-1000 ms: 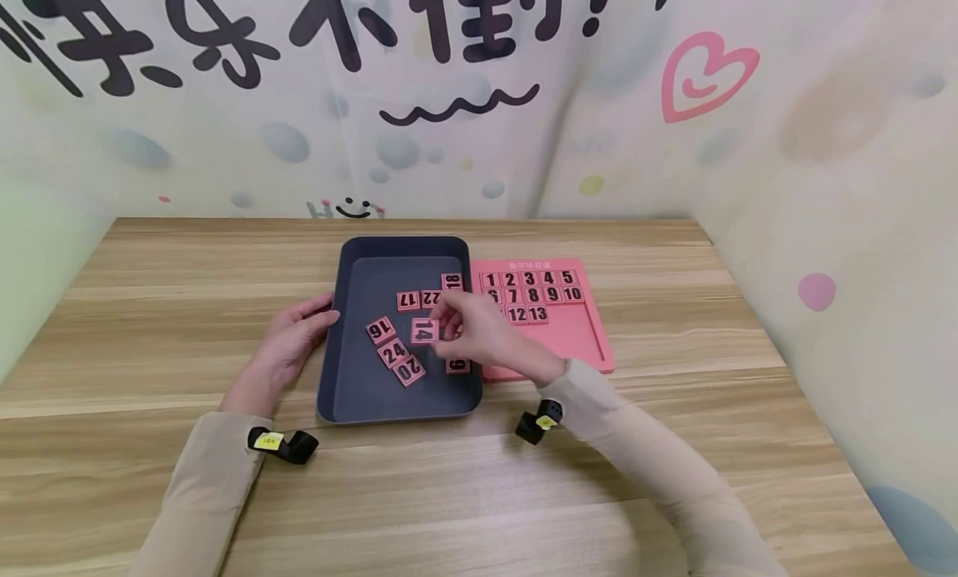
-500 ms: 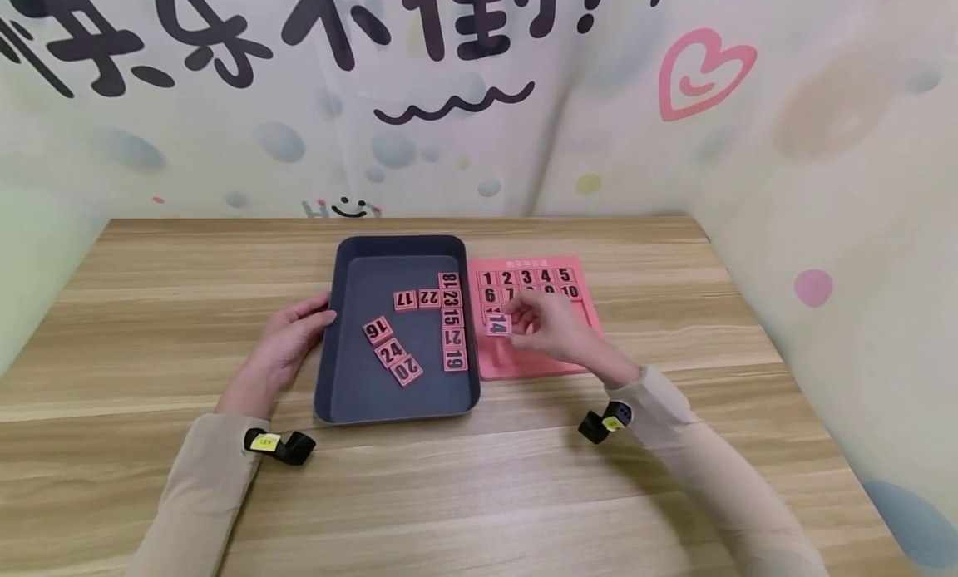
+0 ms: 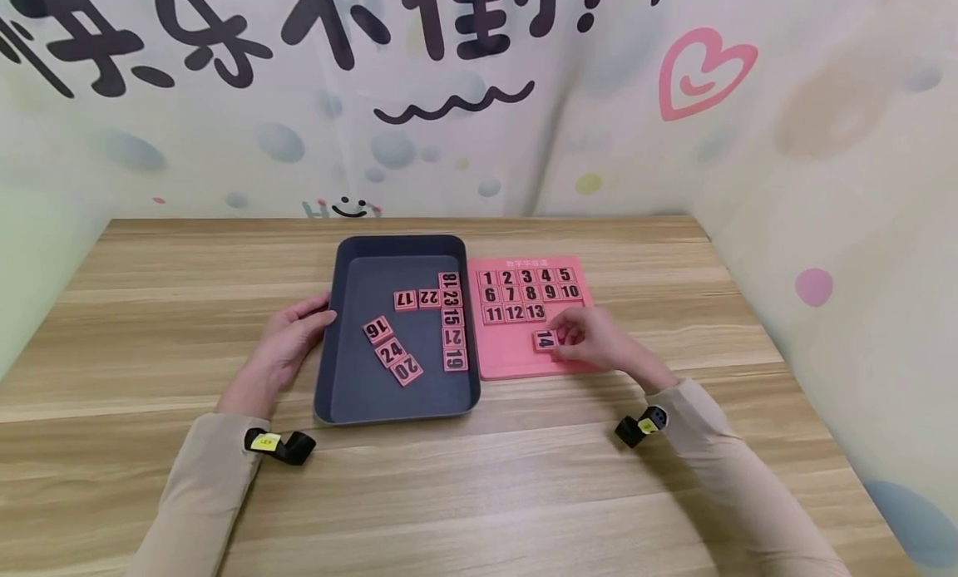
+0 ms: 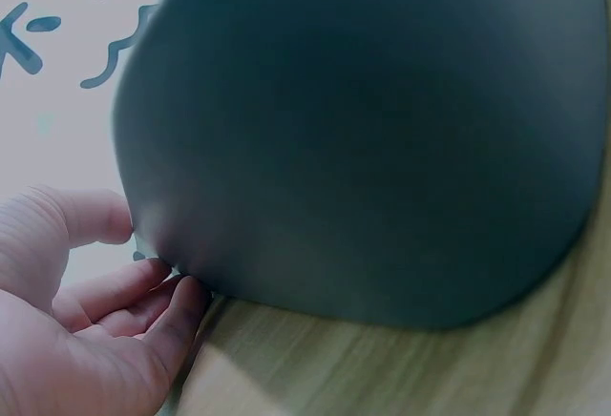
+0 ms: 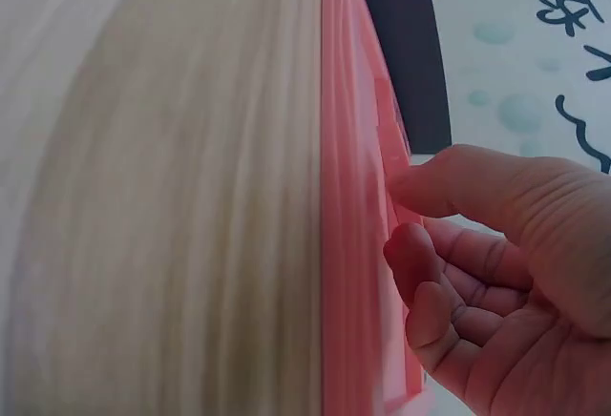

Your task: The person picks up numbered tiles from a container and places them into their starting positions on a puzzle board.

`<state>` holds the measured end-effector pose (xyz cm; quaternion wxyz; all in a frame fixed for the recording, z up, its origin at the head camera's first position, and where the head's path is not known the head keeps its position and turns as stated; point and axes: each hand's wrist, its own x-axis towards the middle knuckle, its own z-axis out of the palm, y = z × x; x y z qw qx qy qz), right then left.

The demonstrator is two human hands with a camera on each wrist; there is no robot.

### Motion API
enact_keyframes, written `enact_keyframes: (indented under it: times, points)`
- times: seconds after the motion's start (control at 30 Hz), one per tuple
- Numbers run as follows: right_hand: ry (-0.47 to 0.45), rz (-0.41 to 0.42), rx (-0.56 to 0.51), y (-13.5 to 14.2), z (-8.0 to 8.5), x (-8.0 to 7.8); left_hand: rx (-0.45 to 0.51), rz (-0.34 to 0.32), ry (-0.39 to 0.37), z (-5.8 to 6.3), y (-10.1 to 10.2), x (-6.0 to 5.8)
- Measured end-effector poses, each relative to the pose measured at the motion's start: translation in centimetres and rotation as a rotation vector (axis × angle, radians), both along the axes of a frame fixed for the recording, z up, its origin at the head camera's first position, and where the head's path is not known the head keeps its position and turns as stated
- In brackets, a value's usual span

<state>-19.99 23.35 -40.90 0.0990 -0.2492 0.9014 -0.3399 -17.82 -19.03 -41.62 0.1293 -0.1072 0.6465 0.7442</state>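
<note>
My right hand (image 3: pixel 591 337) pinches a pink number tile marked 14 (image 3: pixel 545 340) over the lower right part of the pink number puzzle board (image 3: pixel 509 359). The tile is turned sideways. Tiles 1 to 13 stand in rows at the top of the board, with tile 13 (image 3: pixel 535 312) just up and left of the hand. In the right wrist view, the thumb and fingers (image 5: pixel 410 254) are close together at the board; the tile is hard to make out. My left hand (image 3: pixel 288 340) holds the left side of a dark grey tray (image 3: pixel 397 411), thumb at its rim (image 4: pixel 103 218).
Several loose number tiles lie in the tray: a column along its right side, tiles 17 (image 3: pixel 405 300) and 22 beside it, and a slanted row with 24 (image 3: pixel 390 352). Tray and board sit side by side on a wooden table (image 3: pixel 479 494). A printed backdrop (image 3: pixel 247 170) stands behind.
My right hand has carried tile 14 from the tray rightward over the board, then lower and further right, uncovering tiles 11 to 13. The left hand has stayed at the tray.
</note>
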Motion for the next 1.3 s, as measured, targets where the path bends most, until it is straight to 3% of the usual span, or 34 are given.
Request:
enact_keyframes:
  times: [0.33,0.63,0.8,1.3]
  points:
    - [0.0,-0.005,0.086,0.9,0.2,-0.4,-0.004,-0.003,-0.007,0.0,-0.1,-0.2]
    - [0.002,-0.201,0.163,-0.4,0.8,0.4,0.008,-0.003,0.005,0.1,0.0,-0.2]
    - [0.043,-0.237,0.188,-0.9,0.6,0.5,0.01,-0.001,0.016,0.0,-0.1,-0.2]
    - [-0.018,-0.285,0.233,-2.6,0.7,0.0,0.001,0.0,0.012,-0.1,-0.1,-0.1]
